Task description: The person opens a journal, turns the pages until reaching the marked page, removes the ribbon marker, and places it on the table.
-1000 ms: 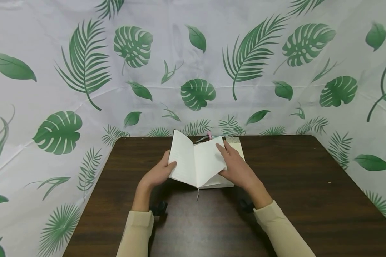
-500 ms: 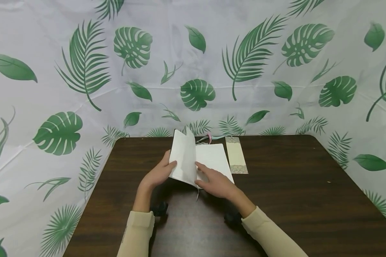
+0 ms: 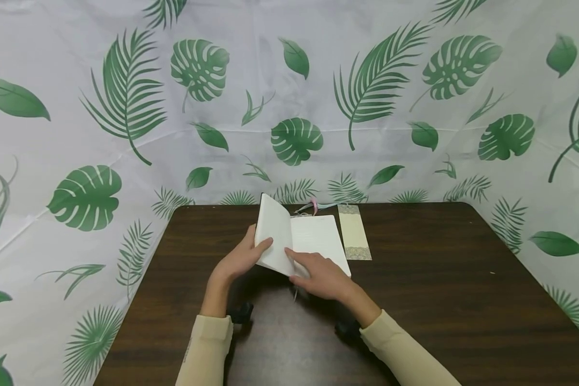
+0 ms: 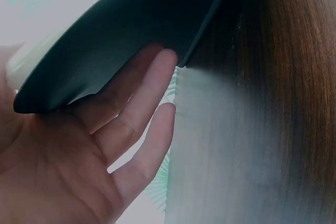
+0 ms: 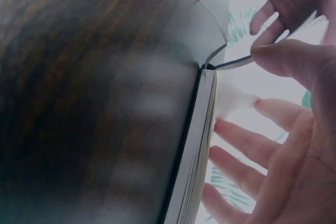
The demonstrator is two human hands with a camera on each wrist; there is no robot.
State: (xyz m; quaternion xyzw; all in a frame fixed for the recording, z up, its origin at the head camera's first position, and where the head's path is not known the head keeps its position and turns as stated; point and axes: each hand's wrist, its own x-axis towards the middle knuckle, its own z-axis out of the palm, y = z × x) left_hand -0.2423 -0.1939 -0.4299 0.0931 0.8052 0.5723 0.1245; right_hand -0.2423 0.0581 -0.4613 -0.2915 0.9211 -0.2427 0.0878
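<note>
- over the table (image 3: pixel 439 279), left hand (image 3: pixel 236 262) pinches the raised left half of the open notebook (image 3: pixel 317 234)
- right hand (image 3: pixel 323 277), fingers extended, touches near its fold
- cream card (image 3: pixel 353 231) lies just right

Looks like a cloth-screened work corner | Cannot be narrowed to home, office or studio | Shows in creased white cloth (image 3: pixel 251 69) with green leaf print, hanging behind the table (image 3: pixel 434 279) | Wraps forward along both sides of the table, screening off the surroundings | Shows dark wood grain and rounded far corners on the table
</note>
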